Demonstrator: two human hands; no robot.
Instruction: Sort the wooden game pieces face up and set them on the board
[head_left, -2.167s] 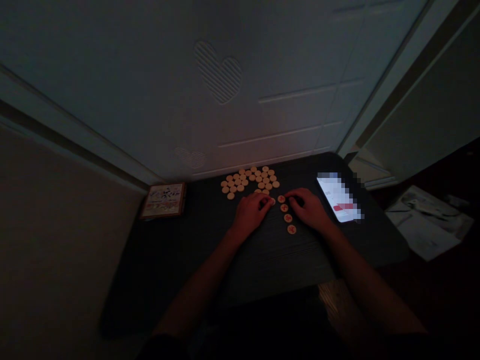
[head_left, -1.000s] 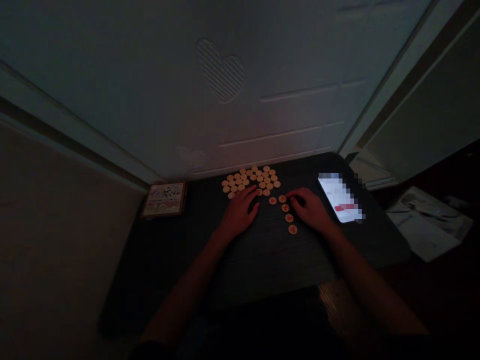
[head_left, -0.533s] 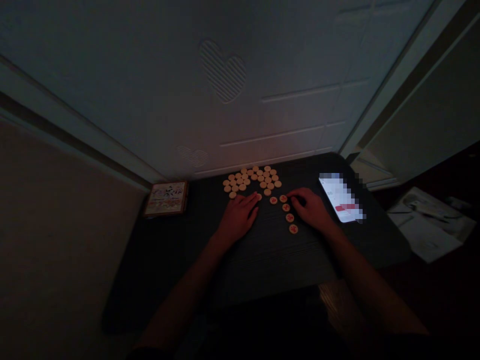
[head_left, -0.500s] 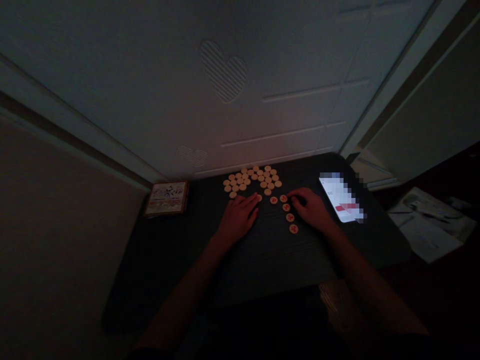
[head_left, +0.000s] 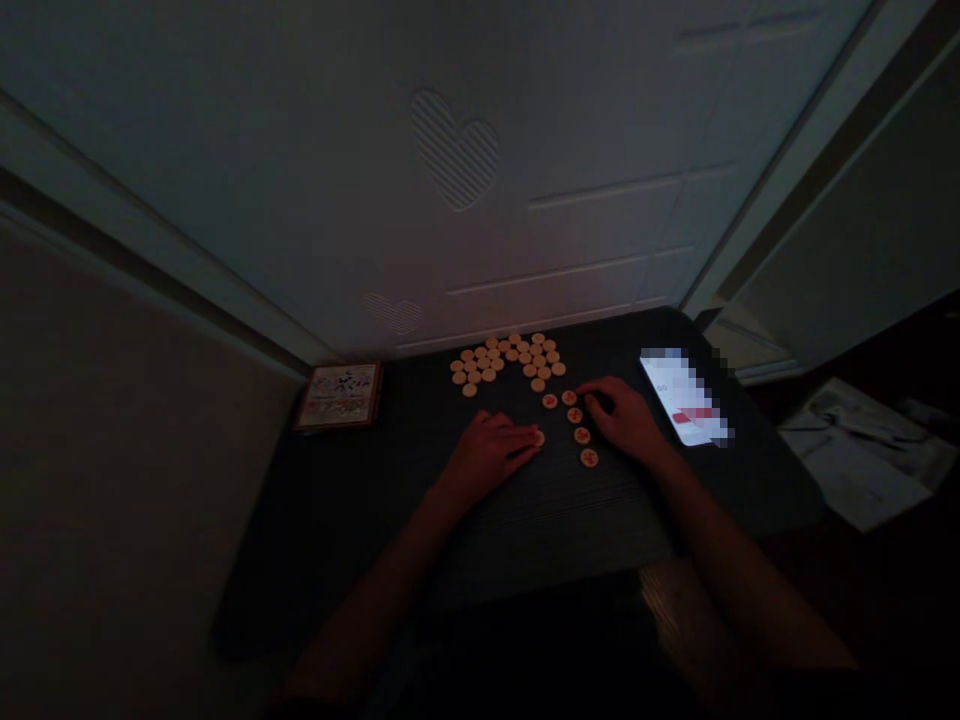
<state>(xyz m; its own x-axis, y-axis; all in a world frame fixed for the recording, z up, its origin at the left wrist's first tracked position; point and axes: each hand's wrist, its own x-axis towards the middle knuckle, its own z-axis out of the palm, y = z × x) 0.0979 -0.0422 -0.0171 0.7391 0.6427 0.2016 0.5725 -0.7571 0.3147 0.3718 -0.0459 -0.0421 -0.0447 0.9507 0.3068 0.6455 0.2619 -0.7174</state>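
- On a dark table (head_left: 352, 520), in dim light, a person's two bare hands work among small round discs.
- Left hand (head_left: 486, 455): fingertips rest on one pale disc (head_left: 540, 439), left of the column; whether they pinch it or only press on it, I cannot tell.
- Right hand (head_left: 624, 416): loosely curled, thumb and forefinger apart, with the forefinger at the edge of the top disc in a column of four red-marked discs (head_left: 582, 436); contact is unclear.
- Just left of that top disc lies another red-marked disc (head_left: 550, 401).
- Behind them, a loose cluster of pale discs (head_left: 489, 376) lies near a panel with raised hearts (head_left: 457, 160).
- Far left, a flat box (head_left: 339, 395); right, a lit phone (head_left: 675, 390).
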